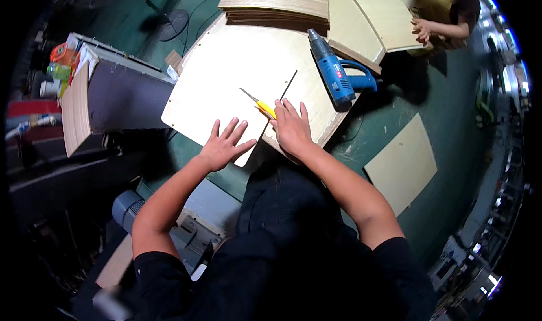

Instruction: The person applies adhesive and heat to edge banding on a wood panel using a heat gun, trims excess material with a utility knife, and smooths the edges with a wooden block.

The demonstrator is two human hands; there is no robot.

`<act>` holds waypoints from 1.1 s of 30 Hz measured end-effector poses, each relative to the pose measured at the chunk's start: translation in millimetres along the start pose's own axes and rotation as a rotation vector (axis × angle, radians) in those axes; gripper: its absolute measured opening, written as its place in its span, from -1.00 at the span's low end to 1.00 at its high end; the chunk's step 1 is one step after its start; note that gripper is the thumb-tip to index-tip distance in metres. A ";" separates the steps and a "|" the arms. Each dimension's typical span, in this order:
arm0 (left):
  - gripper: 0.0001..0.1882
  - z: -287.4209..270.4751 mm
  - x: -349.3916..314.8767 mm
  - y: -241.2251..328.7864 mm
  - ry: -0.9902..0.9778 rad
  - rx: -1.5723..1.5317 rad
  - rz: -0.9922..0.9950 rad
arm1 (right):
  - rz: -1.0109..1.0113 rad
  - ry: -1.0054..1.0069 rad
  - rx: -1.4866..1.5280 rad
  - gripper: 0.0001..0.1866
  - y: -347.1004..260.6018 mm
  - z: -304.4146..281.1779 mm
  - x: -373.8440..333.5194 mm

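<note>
My left hand [226, 147] lies with fingers spread on the near edge of a pale, round-cornered board [197, 103]. My right hand [292, 128] rests further right, fingers stretched out over the board surface. A yellow utility knife [265, 108] is at its thumb side, blade pointing away to the left. The knife's rear end meets the hand and is partly hidden there. A thin dark line [290, 84] runs across the boards just beyond my right fingers. To the right, a blue heat gun [335, 72] lies on the board, nozzle pointing away.
A stack of wood-grain panels [276, 2] stands at the far side. At the far right another person's hands [422, 30] touch a pale panel [384, 16]. A loose panel [403, 166] lies on the green floor. A grey cabinet-like box [127, 95] stands at left.
</note>
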State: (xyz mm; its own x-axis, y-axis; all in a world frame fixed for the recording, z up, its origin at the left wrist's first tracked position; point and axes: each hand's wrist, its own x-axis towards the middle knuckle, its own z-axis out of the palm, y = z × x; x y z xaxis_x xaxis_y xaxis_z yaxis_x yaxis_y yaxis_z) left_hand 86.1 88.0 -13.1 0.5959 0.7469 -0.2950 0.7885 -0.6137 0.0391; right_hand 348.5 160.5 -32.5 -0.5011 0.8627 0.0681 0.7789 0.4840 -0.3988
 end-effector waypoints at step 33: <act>0.27 6.1 144.8 -42.2 0.181 -0.353 -0.185 | 0.464 0.072 0.271 -0.70 9.3 -0.9 -65.9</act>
State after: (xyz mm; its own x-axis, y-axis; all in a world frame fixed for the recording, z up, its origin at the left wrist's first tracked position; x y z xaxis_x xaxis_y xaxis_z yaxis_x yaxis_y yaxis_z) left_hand 138.2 220.5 -63.3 0.4323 0.8881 -0.1564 0.8692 -0.3643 0.3342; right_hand 389.1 108.3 -39.9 -0.0929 0.9893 -0.1126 0.7821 0.0026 -0.6231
